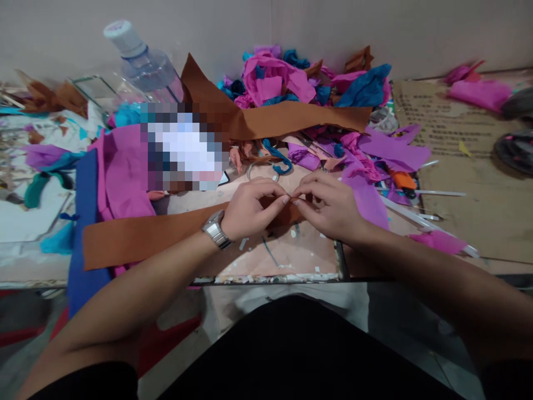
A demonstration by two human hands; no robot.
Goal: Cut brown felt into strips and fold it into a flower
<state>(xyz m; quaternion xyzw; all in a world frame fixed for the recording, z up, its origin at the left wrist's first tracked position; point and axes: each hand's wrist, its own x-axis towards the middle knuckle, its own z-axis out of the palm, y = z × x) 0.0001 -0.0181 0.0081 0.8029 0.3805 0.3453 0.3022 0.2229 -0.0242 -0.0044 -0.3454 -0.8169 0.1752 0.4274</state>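
Observation:
My left hand point(259, 206), with a metal watch point(217, 229) on its wrist, is closed in a pinch. Facing it, my right hand point(328, 204) pinches too, and the fingertips of both nearly meet. Between them they hold a small piece of brown crepe paper point(287, 215), which hangs just over the table; its far side is covered by my fingers. A long brown crepe strip point(137, 236) lies beside my left wrist, across pink and blue sheets. Behind my hands are a metal ring point(250, 171) and a twisted blue paper strip point(283, 161).
A clear bottle point(150, 69) with a white cap leans at the back left, near a blurred-out patch. Crumpled pink and blue paper point(278, 78) is heaped against the wall. To the right lie white sticks point(428, 225), an orange item point(403, 179) and flat cardboard point(470, 205).

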